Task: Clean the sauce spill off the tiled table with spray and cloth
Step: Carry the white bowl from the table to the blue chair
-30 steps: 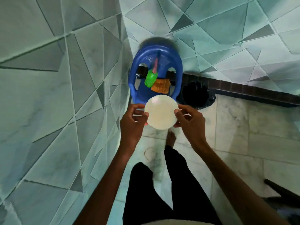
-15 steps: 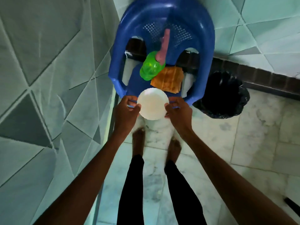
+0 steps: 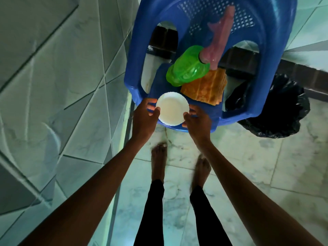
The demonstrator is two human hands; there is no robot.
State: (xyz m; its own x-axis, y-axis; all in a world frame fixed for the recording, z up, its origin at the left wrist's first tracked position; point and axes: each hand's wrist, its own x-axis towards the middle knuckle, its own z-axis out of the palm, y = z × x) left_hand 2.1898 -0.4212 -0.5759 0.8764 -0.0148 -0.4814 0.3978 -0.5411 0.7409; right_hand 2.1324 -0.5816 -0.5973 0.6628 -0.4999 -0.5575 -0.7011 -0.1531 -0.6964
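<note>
Hands share one load in the head view: the left hand (image 3: pixel 144 115) and the right hand (image 3: pixel 198 119) each pinch an opposite edge of a small white round scalloped plastic plate (image 3: pixel 173 108) at the front of the seat of a blue plastic chair (image 3: pixel 271 50); whether it rests there I cannot tell. Just beyond the plate lie the green translucent spray bottle (image 3: pixel 188 71), its long axis running away from the person with the pink trigger head against the chair back, and, touching it, a folded orange cloth (image 3: pixel 205 88), forward and right, nearer the right hand. The sauce spill is not in sight.
</note>
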